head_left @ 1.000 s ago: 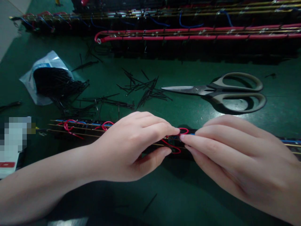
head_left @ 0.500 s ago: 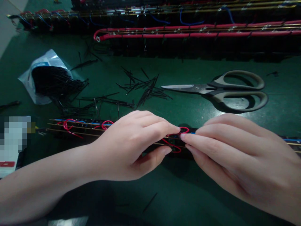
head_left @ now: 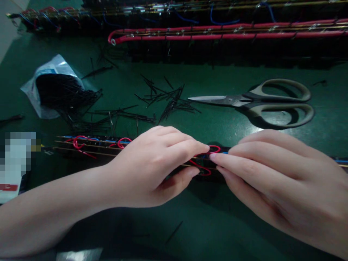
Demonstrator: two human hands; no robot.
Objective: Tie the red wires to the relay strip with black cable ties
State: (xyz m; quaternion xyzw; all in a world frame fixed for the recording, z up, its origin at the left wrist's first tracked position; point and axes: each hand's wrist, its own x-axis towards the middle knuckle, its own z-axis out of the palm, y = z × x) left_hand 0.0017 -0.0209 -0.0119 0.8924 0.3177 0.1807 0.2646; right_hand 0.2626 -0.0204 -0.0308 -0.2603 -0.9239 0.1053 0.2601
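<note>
Carrying the whole layout, green table (head_left: 231, 217): the larger pieces were set at its back, presumably so that room was left for the hands.
Red-cabled assembly (head_left: 206, 32): laid lengthwise at the far side, well apart from both hands.
Wired strip (head_left: 106, 145): laid crosswise beneath both hands, its middle partly hidden by them; by this lie, it was judged, one spot could be reached from either side.
Left hand (head_left: 157, 159): rested palm down over the strip, the thumb spread away from the index finger; the strip was probably steadied by it.
Right hand (head_left: 282, 177): brought in from the other side, fingers bunched, thumb and index tips near each other; whether anything was pinched could not be told.
Scissors (head_left: 239, 100): placed beyond the hands, tips pointed left, handles beyond the right hand, likely for easy reach.
Plastic bag (head_left: 60, 62): laid on its side, its dark contents partly spilled, perhaps for easier picking.
Black ties (head_left: 171, 103): scattered between bag and scissors.
Red wire loop (head_left: 219, 149): seen on the strip at the left index fingertip, just beyond the right fingertips; it was seemingly held down by the left.
</note>
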